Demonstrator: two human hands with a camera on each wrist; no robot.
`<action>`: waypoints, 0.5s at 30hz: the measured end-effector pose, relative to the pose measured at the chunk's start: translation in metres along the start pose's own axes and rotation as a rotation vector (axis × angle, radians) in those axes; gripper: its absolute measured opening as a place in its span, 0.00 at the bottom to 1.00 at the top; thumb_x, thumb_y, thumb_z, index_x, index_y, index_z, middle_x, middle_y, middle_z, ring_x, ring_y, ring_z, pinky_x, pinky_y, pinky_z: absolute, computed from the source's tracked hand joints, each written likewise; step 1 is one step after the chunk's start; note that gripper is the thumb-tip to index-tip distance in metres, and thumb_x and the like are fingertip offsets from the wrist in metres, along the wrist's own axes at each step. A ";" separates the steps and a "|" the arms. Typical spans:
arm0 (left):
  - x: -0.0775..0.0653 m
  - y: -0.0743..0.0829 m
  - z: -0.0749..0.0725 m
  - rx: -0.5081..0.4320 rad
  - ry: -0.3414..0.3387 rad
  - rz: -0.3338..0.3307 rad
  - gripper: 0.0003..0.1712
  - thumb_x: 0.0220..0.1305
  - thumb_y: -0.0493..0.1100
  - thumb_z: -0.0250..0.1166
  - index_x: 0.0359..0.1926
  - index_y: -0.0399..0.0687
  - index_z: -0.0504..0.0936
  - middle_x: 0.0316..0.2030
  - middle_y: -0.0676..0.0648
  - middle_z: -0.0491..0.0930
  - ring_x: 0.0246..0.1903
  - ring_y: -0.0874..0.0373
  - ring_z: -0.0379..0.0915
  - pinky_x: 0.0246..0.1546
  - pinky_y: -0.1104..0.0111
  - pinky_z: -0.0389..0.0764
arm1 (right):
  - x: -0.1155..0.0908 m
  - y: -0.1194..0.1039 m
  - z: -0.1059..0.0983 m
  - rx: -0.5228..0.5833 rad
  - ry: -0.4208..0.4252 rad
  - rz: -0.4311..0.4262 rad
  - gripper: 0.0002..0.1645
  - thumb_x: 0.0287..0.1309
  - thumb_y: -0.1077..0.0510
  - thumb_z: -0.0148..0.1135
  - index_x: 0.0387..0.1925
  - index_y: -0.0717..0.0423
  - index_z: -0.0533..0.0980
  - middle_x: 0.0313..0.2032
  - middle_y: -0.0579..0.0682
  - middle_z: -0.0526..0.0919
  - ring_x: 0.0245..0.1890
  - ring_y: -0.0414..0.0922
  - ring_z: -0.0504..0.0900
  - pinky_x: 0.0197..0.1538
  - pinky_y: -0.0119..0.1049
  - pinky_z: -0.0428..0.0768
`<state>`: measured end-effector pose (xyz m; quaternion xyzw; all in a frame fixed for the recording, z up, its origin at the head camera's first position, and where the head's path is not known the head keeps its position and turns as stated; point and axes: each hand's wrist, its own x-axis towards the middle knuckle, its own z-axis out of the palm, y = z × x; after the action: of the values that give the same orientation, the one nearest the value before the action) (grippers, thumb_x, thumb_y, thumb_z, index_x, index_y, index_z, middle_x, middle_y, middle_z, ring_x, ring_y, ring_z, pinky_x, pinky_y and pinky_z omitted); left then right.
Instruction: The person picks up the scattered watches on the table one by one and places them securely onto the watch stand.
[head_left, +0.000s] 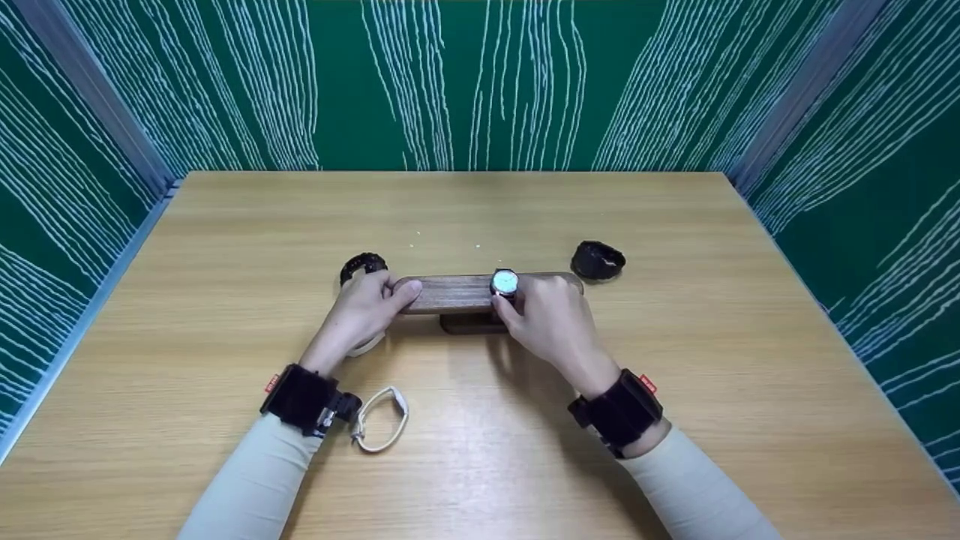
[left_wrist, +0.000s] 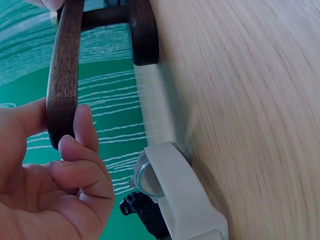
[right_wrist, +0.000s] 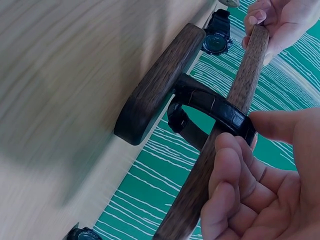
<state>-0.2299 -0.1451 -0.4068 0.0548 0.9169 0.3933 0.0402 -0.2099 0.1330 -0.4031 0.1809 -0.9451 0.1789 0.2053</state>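
Note:
A dark wooden watch stand [head_left: 454, 294] has a long bar raised above its small base [head_left: 469, 324]. At the bar's left end, my left hand [head_left: 364, 304] pinches the wood between thumb and fingers; the left wrist view shows this grip on the bar's tip [left_wrist: 65, 120]. My right hand [head_left: 555, 319] holds a round, pale-faced watch [head_left: 505, 283] right of the bar's middle. In the right wrist view its dark strap [right_wrist: 225, 110] loops around the bar, with thumb and fingertips at the case. The watch face is hidden there.
A black watch [head_left: 364, 262] lies behind my left hand, a white-strapped watch [left_wrist: 182, 192] under it. Another black watch [head_left: 598, 260] sits beyond the bar's right end. A cream-strapped watch [head_left: 382, 420] lies nearer me. Green, white-streaked walls [head_left: 360, 82] enclose the wooden table [head_left: 720, 337].

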 end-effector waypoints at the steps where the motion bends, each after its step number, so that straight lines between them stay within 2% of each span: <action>1: 0.000 0.000 0.000 0.000 0.001 0.000 0.22 0.77 0.61 0.62 0.37 0.48 0.78 0.28 0.52 0.72 0.33 0.54 0.72 0.37 0.63 0.73 | 0.000 0.000 0.000 -0.001 -0.001 0.000 0.30 0.66 0.48 0.71 0.14 0.48 0.65 0.13 0.41 0.64 0.17 0.46 0.72 0.24 0.48 0.72; 15: 0.001 -0.001 0.001 0.008 0.003 -0.008 0.24 0.76 0.62 0.62 0.42 0.45 0.80 0.30 0.50 0.74 0.35 0.52 0.74 0.40 0.61 0.76 | 0.002 -0.003 -0.002 0.023 -0.060 0.042 0.30 0.68 0.48 0.70 0.15 0.48 0.65 0.13 0.40 0.64 0.17 0.43 0.69 0.22 0.40 0.66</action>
<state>-0.2312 -0.1449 -0.4089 0.0508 0.9186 0.3898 0.0404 -0.2098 0.1304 -0.4001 0.1686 -0.9522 0.1888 0.1710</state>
